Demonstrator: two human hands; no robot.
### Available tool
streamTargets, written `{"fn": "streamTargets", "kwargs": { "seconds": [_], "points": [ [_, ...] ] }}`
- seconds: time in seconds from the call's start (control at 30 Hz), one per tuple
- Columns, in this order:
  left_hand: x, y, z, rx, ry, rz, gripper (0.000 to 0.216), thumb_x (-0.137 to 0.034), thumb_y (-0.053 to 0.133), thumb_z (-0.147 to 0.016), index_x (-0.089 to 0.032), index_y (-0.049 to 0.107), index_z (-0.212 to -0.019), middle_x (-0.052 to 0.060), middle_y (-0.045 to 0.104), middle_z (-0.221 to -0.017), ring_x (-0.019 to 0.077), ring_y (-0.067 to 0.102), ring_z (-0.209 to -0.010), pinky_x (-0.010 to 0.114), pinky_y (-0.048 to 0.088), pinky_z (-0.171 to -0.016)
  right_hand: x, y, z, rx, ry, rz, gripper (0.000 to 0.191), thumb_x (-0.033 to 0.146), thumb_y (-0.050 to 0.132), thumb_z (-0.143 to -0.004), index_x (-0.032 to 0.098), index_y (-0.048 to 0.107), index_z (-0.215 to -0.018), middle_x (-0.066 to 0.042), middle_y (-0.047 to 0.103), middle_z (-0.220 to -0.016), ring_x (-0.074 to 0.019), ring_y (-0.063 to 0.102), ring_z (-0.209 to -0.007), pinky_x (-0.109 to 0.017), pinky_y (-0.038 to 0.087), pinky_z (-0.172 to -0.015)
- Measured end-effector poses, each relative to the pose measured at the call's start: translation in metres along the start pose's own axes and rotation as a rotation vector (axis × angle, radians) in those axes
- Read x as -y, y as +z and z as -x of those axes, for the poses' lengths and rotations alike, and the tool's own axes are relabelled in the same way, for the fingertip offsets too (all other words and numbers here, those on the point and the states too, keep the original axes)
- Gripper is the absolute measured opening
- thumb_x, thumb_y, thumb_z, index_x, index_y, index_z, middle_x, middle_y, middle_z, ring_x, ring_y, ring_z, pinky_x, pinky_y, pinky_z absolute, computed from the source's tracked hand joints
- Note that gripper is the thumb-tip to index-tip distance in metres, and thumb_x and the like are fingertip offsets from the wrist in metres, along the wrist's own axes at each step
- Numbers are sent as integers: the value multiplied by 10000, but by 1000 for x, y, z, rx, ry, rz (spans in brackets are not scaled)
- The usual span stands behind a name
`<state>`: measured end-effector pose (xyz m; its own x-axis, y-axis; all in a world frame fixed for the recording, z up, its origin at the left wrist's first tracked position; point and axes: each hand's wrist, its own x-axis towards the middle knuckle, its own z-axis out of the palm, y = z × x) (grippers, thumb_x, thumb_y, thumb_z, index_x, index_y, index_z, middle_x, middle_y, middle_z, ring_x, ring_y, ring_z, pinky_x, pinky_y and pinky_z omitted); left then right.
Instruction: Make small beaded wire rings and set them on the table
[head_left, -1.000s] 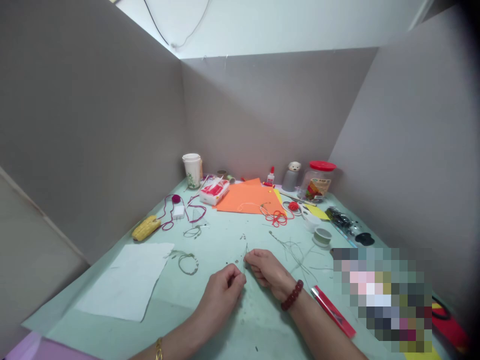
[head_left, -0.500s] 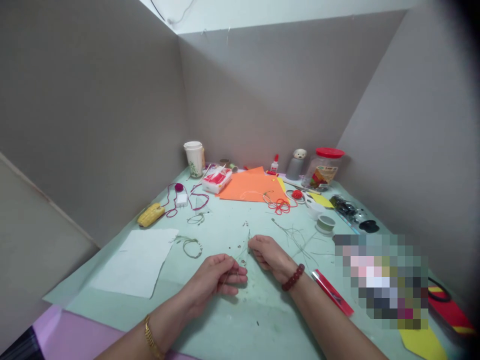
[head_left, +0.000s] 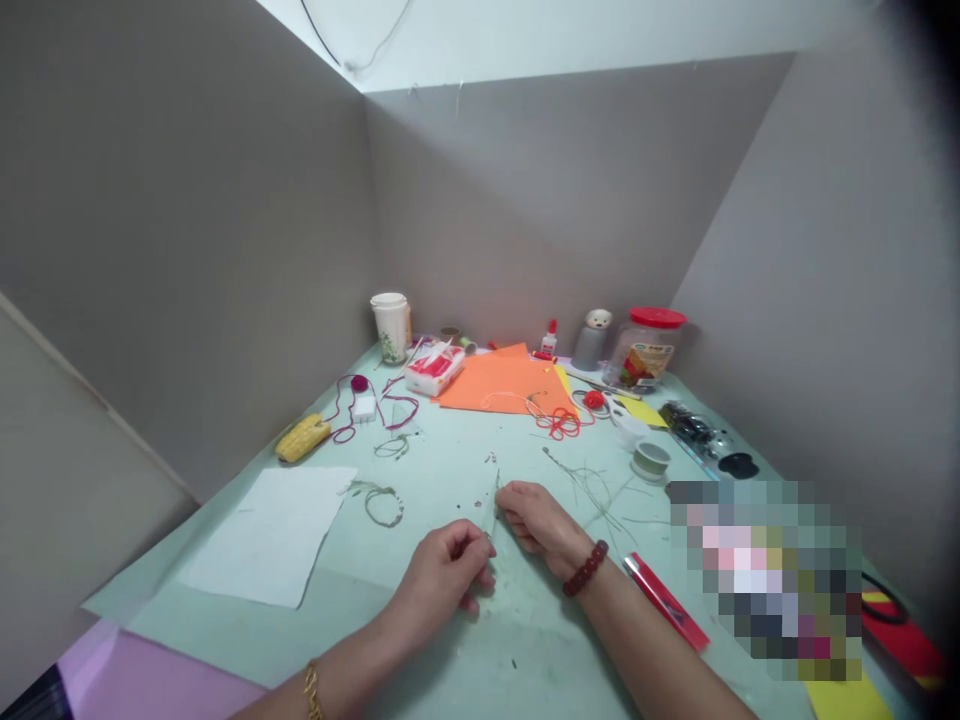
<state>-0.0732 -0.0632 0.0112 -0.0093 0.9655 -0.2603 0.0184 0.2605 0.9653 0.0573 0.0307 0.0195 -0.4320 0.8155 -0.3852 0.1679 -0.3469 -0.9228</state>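
Observation:
Between my hands runs a thin green cord (head_left: 493, 522). My right hand (head_left: 534, 512), with a dark red bead bracelet at the wrist, pinches its upper end, and a short tip sticks up above the fingers. Lower and to the left, my left hand (head_left: 454, 568) has its thumb and index finger pressed together on the cord, the other fingers curled. Tiny beads (head_left: 490, 457) lie on the table just beyond my hands. A knotted green cord bracelet (head_left: 384, 505) rests left of them, and loose green cords (head_left: 596, 485) spread out to the right.
A white paper sheet (head_left: 270, 535) and a toy corn cob (head_left: 303, 438) lie left. Orange sheets (head_left: 487, 385), a tissue pack (head_left: 435, 367) and a red-lidded jar (head_left: 645, 350) are at the back. At right are a thread spool (head_left: 651, 460) and a red packet (head_left: 666, 602).
My left hand's spread fingers have closed into a pinch on the cord. My right hand keeps its grip nearly in place. The whole view has shifted slightly.

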Motion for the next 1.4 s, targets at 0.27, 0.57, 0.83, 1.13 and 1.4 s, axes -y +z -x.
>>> {"fn": "streamTargets", "kwargs": {
  "seconds": [0.27, 0.57, 0.83, 1.13, 1.4],
  "points": [
    [-11, -7, -10, 13, -128, 99, 399, -526, 496, -803, -160, 490, -962, 2, 582, -538, 189, 655, -611, 194, 433, -416, -2, 0, -1, -1, 4, 7, 214, 229, 494, -653, 214, 289, -595, 103, 230, -488, -37, 143, -407, -216, 61, -379],
    [-11, -9, -12, 77, -143, 143, 249, -429, 503, -810, -202, 406, -783, 45, 670, -735, 184, 682, -668, 180, 434, -428, -1, -1, -1, -2, 9, 3, 211, 236, 488, -653, 214, 284, -602, 101, 224, -498, -38, 137, -416, -217, 54, -383],
    [-5, -15, 2, 120, -85, 263, 264, -419, 566, -817, -178, 462, -789, 76, 633, -957, 205, 657, -893, 223, 495, -585, -2, -1, -1, -1, 8, -5, 224, 246, 491, -656, 215, 275, -603, 101, 222, -498, -37, 138, -412, -217, 53, -383],
    [-14, -19, 5, 117, -32, 362, 288, -449, 584, -814, -187, 464, -820, 73, 634, -1017, 180, 678, -813, 218, 493, -578, -1, -4, -3, 22, -4, -58, 249, 259, 506, -654, 218, 265, -609, 110, 196, -495, -38, 112, -420, -204, 63, -380],
    [-16, -19, 4, 94, -32, 366, 274, -445, 577, -820, -193, 470, -801, 21, 616, -822, 142, 653, -720, 198, 483, -537, -2, -4, -2, 10, 3, -69, 214, 258, 508, -652, 215, 303, -608, 112, 222, -476, -37, 133, -400, -202, 70, -372]
  ]
}}
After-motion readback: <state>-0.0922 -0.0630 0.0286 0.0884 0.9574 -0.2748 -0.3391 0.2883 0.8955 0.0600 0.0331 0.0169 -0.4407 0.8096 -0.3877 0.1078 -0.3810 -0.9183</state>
